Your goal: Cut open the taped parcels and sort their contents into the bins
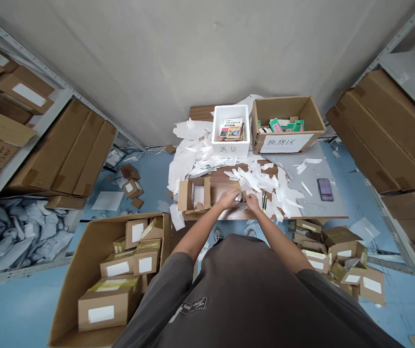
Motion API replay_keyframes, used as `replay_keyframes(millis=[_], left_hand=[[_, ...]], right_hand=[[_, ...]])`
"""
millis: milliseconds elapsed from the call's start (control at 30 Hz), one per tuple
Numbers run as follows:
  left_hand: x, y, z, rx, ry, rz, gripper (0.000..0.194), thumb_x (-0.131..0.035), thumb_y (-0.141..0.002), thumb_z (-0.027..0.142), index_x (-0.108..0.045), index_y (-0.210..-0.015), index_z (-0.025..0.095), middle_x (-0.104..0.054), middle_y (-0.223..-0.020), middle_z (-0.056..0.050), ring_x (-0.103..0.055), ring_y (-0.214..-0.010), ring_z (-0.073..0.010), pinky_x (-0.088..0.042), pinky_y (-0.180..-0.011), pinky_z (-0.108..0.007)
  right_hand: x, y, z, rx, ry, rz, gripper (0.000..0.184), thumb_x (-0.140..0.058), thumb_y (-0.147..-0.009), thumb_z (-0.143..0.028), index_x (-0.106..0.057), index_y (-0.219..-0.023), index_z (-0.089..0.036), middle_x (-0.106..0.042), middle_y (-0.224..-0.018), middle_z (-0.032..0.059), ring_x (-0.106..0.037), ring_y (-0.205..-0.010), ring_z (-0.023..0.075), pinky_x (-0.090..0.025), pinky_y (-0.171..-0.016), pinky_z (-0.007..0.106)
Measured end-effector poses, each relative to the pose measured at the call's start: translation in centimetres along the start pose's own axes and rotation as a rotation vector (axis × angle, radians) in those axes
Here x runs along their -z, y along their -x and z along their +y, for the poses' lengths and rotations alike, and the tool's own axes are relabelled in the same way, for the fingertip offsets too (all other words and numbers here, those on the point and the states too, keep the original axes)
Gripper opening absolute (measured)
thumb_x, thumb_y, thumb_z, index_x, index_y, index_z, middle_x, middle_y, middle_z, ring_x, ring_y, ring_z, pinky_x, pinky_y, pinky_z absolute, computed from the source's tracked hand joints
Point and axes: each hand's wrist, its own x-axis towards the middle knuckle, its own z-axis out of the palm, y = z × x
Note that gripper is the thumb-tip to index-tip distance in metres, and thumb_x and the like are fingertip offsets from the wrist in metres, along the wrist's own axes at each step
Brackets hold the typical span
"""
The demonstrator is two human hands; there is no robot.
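Note:
Both my hands are close together at the front edge of the wooden table. My left hand is closed round a small, shiny, silvery object whose kind I cannot make out. My right hand sits just beside it, fingers bent together against a small piece of brown cardboard; what they grip is partly hidden. Left of my hands stands an open cardboard box with white material inside. A yellow-and-black pen-like tool lies right of my right hand.
Torn white paper covers much of the table. Behind stand a white foam box with booklets and a large carton with green packages. A phone lies right. A big carton of parcels stands left; boxes litter the floor.

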Motion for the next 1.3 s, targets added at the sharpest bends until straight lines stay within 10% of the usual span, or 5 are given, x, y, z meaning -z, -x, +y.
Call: replay_keyframes(millis=[267, 400, 500, 867, 1300], left_hand=[[-1.9, 1.1, -2.7, 0.027, 0.029, 0.104, 0.043, -0.082, -0.091, 0.035, -0.075, -0.131, 0.02, -0.055, -0.162, -0.018, -0.041, -0.155, -0.0387, -0.035, -0.129, -0.057], [-3.5, 2.0, -5.1, 0.452, 0.469, 0.391, 0.04, -0.063, -0.105, 0.038, -0.069, -0.139, 0.018, -0.065, -0.149, -0.019, -0.055, -0.143, -0.0337, -0.041, -0.124, -0.054], [-5.3, 1.9, -5.9, 0.598, 0.709, 0.311, 0.045, -0.076, -0.096, 0.04, -0.07, -0.133, 0.016, -0.074, -0.133, -0.017, -0.069, -0.121, -0.0309, -0.054, -0.111, -0.049], [-8.1, 2.0, -6.1, 0.475, 1.009, 0.34, 0.058, -0.087, -0.078, 0.034, -0.065, -0.13, 0.019, -0.067, -0.143, -0.018, -0.069, -0.122, -0.0292, -0.053, -0.111, -0.051], [-5.4, 3.8, -5.6, 0.204, 0.603, 0.131, 0.043, -0.084, -0.081, 0.03, -0.071, -0.121, 0.022, -0.052, -0.168, -0.016, -0.043, -0.16, -0.034, -0.034, -0.13, -0.047]], right_hand=[[-0.1, -0.5, 0.4, -0.074, -0.038, 0.031, 0.031, -0.062, -0.092, -0.044, -0.049, -0.07, -0.026, -0.065, -0.069, 0.001, -0.068, -0.073, 0.0193, -0.054, -0.067, 0.026], [-0.5, -0.6, 0.8, -0.073, -0.071, 0.013, 0.033, -0.066, -0.089, -0.048, -0.05, -0.07, -0.026, -0.063, -0.066, 0.0007, -0.067, -0.072, 0.0208, -0.056, -0.068, 0.029], [-0.9, -0.4, 1.1, -0.043, -0.145, -0.013, 0.032, -0.068, -0.087, -0.052, -0.054, -0.074, -0.026, -0.063, -0.067, 0.0003, -0.066, -0.073, 0.0215, -0.058, -0.068, 0.031], [-0.4, 0.3, 2.7, 0.27, -0.021, -0.192, 0.043, -0.074, -0.072, -0.03, -0.075, -0.115, -0.027, -0.076, -0.132, 0.0068, -0.068, -0.123, 0.0305, -0.05, -0.117, 0.052], [0.4, 1.4, 4.9, 0.299, -0.137, -0.145, 0.059, -0.079, -0.073, -0.051, -0.061, -0.123, -0.026, -0.062, -0.15, 0.0145, -0.06, -0.138, 0.0353, -0.058, -0.105, 0.054]])
